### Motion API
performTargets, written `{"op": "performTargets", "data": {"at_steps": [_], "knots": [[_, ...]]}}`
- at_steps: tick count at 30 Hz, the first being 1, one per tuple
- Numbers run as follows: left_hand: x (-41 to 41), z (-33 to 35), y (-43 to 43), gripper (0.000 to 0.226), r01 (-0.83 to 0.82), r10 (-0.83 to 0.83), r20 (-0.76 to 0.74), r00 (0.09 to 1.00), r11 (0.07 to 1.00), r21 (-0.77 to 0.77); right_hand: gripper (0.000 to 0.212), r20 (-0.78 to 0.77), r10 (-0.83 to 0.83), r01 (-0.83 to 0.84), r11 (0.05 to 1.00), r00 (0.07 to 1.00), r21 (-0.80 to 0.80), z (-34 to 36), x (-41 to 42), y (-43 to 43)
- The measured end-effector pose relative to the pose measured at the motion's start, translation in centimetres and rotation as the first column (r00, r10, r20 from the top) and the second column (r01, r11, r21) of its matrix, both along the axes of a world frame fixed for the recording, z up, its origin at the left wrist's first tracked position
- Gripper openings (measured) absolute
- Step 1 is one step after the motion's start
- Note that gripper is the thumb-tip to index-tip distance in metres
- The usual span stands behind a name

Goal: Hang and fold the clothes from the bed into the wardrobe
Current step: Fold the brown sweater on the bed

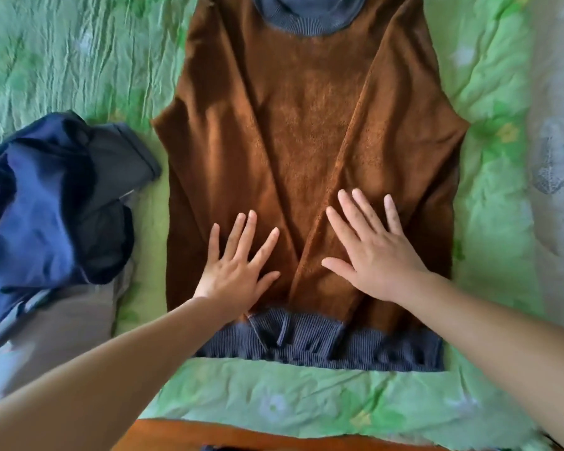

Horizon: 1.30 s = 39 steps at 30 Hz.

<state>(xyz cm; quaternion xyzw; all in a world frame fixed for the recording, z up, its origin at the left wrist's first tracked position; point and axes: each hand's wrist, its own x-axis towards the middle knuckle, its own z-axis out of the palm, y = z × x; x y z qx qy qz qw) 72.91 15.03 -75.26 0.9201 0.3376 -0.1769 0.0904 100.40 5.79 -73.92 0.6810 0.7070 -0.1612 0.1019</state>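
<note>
A brown fleecy sweater [306, 125] with a grey ribbed collar and grey ribbed hem lies flat on the bed, collar away from me. Both sleeves are folded inward across its front, with their grey cuffs lying on the hem. My left hand [238, 265] lies flat with spread fingers on the left sleeve. My right hand [372, 252] presses flat on the right sleeve, fingers straight.
The bed is covered by a crumpled green floral sheet [62, 60]. A heap of dark blue and grey clothes [56, 196] lies to the left of the sweater, over a beige garment [69, 327]. An orange-brown bed edge [241, 437] runs along the bottom.
</note>
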Motion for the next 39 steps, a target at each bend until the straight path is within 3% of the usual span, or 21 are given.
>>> {"op": "performTargets", "data": {"at_steps": [4,8,12,20,22,25,28,30,33,36,39], "knots": [[-1.7,-0.3,-4.7,0.081,0.081,-0.08,0.02,0.997,0.996,-0.035,0.09,-0.038,0.185,-0.186,0.982,0.982,-0.02,-0.4,-4.7,-5.3],[-4.5,-0.3,-6.9,0.089,0.18,-0.18,0.017,0.984,0.98,-0.08,0.093,-0.016,0.177,-0.178,0.983,0.984,-0.055,-0.8,-5.9,-8.5],[-7.7,0.6,-7.1,0.101,0.335,-0.338,-0.021,0.941,0.938,-0.091,0.104,-0.062,0.279,-0.284,0.953,0.958,-0.105,0.4,-5.9,-11.8],[-7.7,2.4,-4.9,0.083,0.372,-0.37,0.041,0.928,0.927,-0.041,0.095,-0.018,0.251,-0.251,0.965,0.968,-0.08,2.0,-4.8,-12.0],[-6.8,3.1,-3.9,0.067,0.382,-0.376,0.126,0.918,0.924,-0.023,0.078,0.008,0.278,-0.278,0.961,0.961,-0.013,2.3,-4.9,-11.3],[-4.8,4.9,-1.1,0.061,0.335,-0.29,0.224,0.93,0.921,-0.198,0.043,-0.091,0.214,-0.217,0.976,0.973,-0.021,3.8,-4.2,-8.6],[-2.5,7.2,2.9,0.058,0.212,-0.139,0.189,0.972,0.861,-0.463,0.035,-0.276,0.039,-0.103,0.97,0.96,-0.221,6.3,-2.2,-4.5],[0.1,9.2,7.4,0.044,0.159,-0.073,0.189,0.979,0.852,-0.499,0.038,-0.335,-0.124,0.036,0.965,0.934,-0.258,8.6,0.0,0.0],[4.7,12.1,15.9,0.045,0.084,-0.044,0.149,0.988,0.958,-0.274,0.047,-0.198,-0.255,0.226,0.962,0.947,-0.156,11.5,5.1,8.7],[8.2,13.6,23.0,0.076,-0.005,0.014,-0.051,0.999,0.984,0.177,0.044,0.157,-0.3,0.292,0.954,0.941,0.074,13.2,9.7,16.0],[9.8,12.8,24.0,0.082,-0.096,0.125,-0.085,0.988,0.955,0.28,0.045,0.185,-0.532,0.471,0.833,0.826,0.291,12.9,11.0,18.8]]}}
